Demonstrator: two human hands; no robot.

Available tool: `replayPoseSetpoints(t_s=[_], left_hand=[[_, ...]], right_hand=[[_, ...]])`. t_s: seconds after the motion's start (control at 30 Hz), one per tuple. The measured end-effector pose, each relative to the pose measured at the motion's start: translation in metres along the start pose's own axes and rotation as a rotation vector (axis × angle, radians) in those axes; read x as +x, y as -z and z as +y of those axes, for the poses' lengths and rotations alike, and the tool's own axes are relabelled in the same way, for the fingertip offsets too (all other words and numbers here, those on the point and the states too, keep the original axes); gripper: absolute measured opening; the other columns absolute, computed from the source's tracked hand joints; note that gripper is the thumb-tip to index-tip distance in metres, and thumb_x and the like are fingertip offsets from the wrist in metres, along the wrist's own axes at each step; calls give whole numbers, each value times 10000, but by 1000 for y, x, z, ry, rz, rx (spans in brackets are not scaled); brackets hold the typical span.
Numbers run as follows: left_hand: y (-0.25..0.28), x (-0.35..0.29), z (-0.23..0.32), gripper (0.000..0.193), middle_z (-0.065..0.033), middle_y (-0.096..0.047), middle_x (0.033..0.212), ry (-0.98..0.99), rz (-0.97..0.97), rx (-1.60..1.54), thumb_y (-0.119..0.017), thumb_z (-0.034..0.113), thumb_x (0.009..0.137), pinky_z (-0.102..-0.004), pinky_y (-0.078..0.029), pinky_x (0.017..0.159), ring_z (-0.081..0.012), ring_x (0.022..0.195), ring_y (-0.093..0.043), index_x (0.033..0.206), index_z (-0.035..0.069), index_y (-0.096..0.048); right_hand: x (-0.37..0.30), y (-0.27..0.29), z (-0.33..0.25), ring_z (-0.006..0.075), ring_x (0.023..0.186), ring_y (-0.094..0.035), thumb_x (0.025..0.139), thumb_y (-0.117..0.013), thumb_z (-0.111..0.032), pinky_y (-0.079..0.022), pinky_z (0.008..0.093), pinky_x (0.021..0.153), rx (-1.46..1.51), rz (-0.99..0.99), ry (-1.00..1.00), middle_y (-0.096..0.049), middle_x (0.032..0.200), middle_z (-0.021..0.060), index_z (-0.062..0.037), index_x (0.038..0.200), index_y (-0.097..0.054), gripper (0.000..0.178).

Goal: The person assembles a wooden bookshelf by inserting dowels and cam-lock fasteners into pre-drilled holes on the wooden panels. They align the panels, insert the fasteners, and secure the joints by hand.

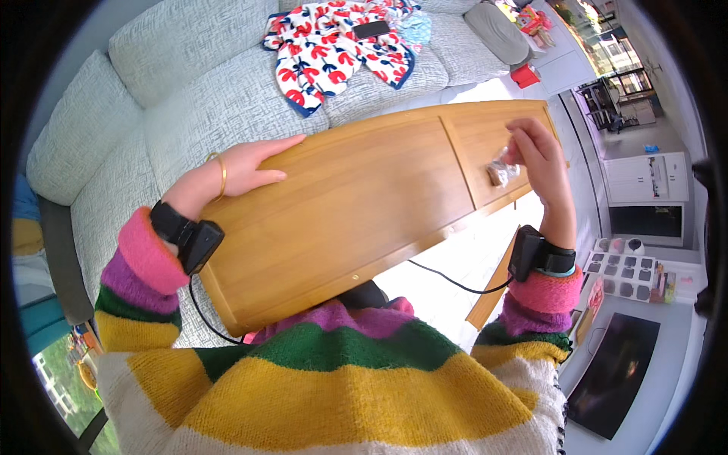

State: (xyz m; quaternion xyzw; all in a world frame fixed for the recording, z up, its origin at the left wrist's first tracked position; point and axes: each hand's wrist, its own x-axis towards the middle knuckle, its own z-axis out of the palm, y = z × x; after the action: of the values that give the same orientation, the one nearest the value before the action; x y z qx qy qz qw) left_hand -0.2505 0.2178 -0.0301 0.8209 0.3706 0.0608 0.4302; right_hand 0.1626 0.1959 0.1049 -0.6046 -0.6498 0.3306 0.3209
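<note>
A long yellow-brown wooden panel (349, 205) with a raised strip across its right part lies before me, close to my body. My left hand (246, 167) rests on its left end, fingers stretched out along the far edge and thumb apart. A gold bangle sits on that wrist. Over the panel's right part, my right hand (533, 152) pinches a small clear plastic bag (503, 170). Something brown shows inside the bag, too small to make out. Both wrists wear black strapped devices with cables.
A light grey sofa (205, 98) stands beyond the panel. On it lie a red, white and navy patterned blanket (326, 57) and a dark phone (371, 29). A red box (525, 75) is at the far right. Below the panel's right side sits a wooden strip (493, 284).
</note>
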Motion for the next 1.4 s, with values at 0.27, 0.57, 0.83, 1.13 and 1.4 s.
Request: replayPoseSetpoints(t_s=[0.27, 0.57, 0.83, 1.13, 1.4], left_hand=[[-20, -36, 49, 547, -179, -375, 1381, 243, 195, 474, -545, 197, 851, -380, -276, 1060, -328, 1288, -335, 1368, 162, -369], [-117, -149, 175, 464, -96, -533, 1253, 448, 645, 115, -552, 179, 872, -331, -370, 961, -182, 1153, -488, 1313, 78, -452], [-239, -165, 209, 420, -66, -645, 995, 550, 595, -330, -558, 105, 870, -279, -438, 874, -126, 963, -580, 1282, 69, -488], [-314, -209, 189, 384, -65, -648, 964, 586, 476, -446, -568, 140, 866, -278, -449, 848, -138, 904, -593, 1237, 51, -524], [-350, -148, 169, 353, -95, -659, 933, 517, 438, -491, -569, 120, 859, -260, -469, 788, -144, 850, -616, 1199, 26, -544]], right_hand=[[-14, 75, 175, 216, 841, -591, 859, -541, -312, -453, 300, 741, -265, 207, -129, -634, 853, 138, 24, 992, -613, 368], [24, 53, 210, 353, 1011, -579, 789, -551, -545, -457, 400, 855, -695, 117, -34, -621, 1039, 215, -38, 1113, -582, 603], [27, 51, 221, 347, 1033, -567, 799, -541, -519, -451, 403, 870, -654, 84, 23, -614, 1065, 202, -53, 1138, -571, 577], [-43, 55, 235, 95, 774, -573, 859, -604, -261, -451, 228, 697, 51, 364, 86, -651, 888, 64, 29, 1039, -612, 341], [-343, 48, 304, 82, 664, -489, 871, -589, -246, -413, 250, 624, 34, -65, -549, -561, 674, 1, -11, 765, -607, 258]])
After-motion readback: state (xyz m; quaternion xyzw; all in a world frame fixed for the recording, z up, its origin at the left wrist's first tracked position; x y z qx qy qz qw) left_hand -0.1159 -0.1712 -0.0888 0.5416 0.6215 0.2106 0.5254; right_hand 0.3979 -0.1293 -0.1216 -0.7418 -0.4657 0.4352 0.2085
